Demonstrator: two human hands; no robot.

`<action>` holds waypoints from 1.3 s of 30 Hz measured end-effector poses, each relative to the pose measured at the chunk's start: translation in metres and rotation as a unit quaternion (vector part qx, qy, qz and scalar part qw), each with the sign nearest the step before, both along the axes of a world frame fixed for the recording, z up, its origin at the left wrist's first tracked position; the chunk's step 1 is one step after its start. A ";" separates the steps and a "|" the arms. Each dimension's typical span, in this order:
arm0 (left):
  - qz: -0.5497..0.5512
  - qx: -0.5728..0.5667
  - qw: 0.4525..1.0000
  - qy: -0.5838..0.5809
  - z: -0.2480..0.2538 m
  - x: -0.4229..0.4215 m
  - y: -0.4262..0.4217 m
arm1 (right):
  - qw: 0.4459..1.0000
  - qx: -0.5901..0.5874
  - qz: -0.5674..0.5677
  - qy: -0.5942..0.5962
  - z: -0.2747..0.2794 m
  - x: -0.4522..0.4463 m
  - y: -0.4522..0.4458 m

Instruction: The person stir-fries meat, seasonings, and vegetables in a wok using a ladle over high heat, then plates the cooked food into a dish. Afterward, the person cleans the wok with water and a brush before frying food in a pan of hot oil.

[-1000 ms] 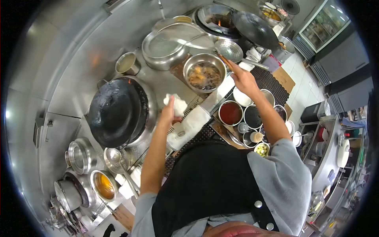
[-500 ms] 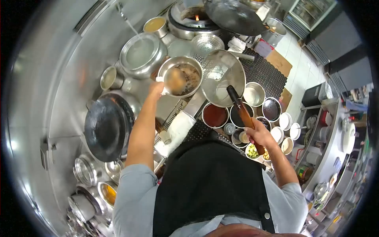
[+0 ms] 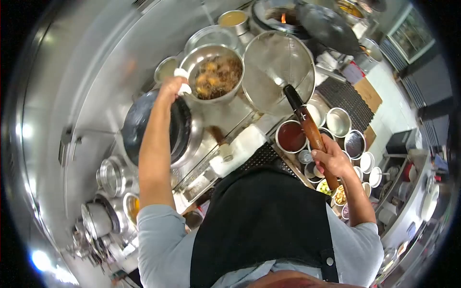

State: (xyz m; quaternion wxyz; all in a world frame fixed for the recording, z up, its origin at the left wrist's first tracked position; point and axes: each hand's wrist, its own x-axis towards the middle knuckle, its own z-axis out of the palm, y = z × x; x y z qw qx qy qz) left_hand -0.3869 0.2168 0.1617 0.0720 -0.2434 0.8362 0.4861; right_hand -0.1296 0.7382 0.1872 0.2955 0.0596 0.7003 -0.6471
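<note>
My left hand [image 3: 171, 89] is closed around the handle of a metal pot [image 3: 193, 61], with a folded white cloth [image 3: 183, 80] at the grip. Inside the pot, brown pieces [image 3: 211, 79] sit in dark, bubbly-looking liquid; their kind cannot be made out. A large round mesh strainer [image 3: 273, 67] stands just right of the pot, its rim close to the pot's rim. Its long wooden handle [image 3: 313, 132] is gripped by my right hand [image 3: 331, 156], fingers wrapped around it.
Left of my left arm rests a black wok [image 3: 139, 117]. A burner with a flame [image 3: 283, 18] is at the back. Containers, one with dark red sauce [image 3: 291, 136], stand by my right hand. A white cloth [image 3: 249, 141] and a brush [image 3: 221, 144] lie before my apron.
The view has turned, shifting the background rightward. The pot has moved leftward against the lidded vessel behind it. A blurred brown shape in it has given way to distinct pieces. Both grips stay.
</note>
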 end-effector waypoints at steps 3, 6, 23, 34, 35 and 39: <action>0.002 -0.097 0.995 0.023 0.086 0.040 -0.048 | 0.998 -0.022 0.051 0.031 -0.004 -0.009 -0.045; -0.010 -0.231 0.973 0.010 0.133 0.059 -0.121 | 0.994 -0.069 0.084 0.017 -0.032 -0.015 -0.105; 0.054 -0.615 0.770 -0.161 0.149 0.163 -0.346 | 0.914 -0.260 0.300 -0.083 -0.094 -0.010 -0.473; 0.044 -0.624 0.758 -0.186 0.113 0.178 -0.378 | 0.917 -0.256 0.259 -0.160 -0.094 0.002 -0.521; 0.044 -0.623 0.758 -0.188 0.111 0.177 -0.378 | 0.917 -0.255 0.259 -0.162 -0.095 0.002 -0.520; 0.021 -0.636 0.745 -0.199 0.107 0.171 -0.363 | 0.911 -0.264 0.267 -0.168 -0.102 0.000 -0.516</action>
